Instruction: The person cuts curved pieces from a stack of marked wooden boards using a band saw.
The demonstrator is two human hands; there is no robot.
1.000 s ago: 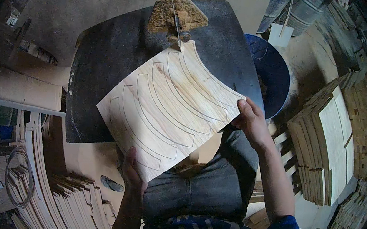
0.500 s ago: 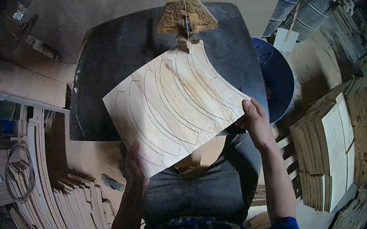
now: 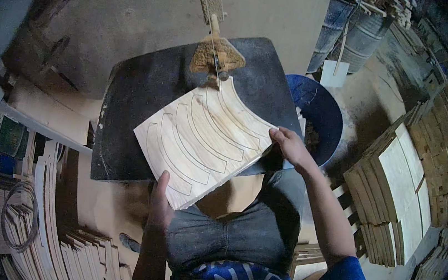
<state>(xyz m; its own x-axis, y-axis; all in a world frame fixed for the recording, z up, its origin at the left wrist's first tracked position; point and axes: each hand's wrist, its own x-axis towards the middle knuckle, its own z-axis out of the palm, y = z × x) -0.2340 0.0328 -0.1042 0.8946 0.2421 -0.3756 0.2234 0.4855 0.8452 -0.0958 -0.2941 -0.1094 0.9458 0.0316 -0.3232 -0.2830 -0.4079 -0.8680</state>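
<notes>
A pale wooden board [image 3: 189, 152], marked with several long curved outlines and with a concave top-right edge, lies at a slant on the black saw table [image 3: 135, 84]. Its top corner meets the thin blade below the sawdust-caked blade guide [image 3: 217, 55]. My left hand [image 3: 162, 199] grips the board's lower-left edge, thumb on top. My right hand [image 3: 288, 146] holds the right corner, thumb on the face and the other fingers partly hidden beneath.
A blue tub [image 3: 328, 113] stands behind the table's right side, with metal drums [image 3: 364, 39] farther back. Stacks of cut panels [image 3: 397, 184] are at the right. Wooden strips [image 3: 81, 257], a coiled cable [image 3: 21, 216] and a ledge [image 3: 51, 113] are at the left.
The view has tilted, so the table and blade guide appear lower in the picture and more floor shows above. Both hands still hold the board, whose top corner stays at the blade.
</notes>
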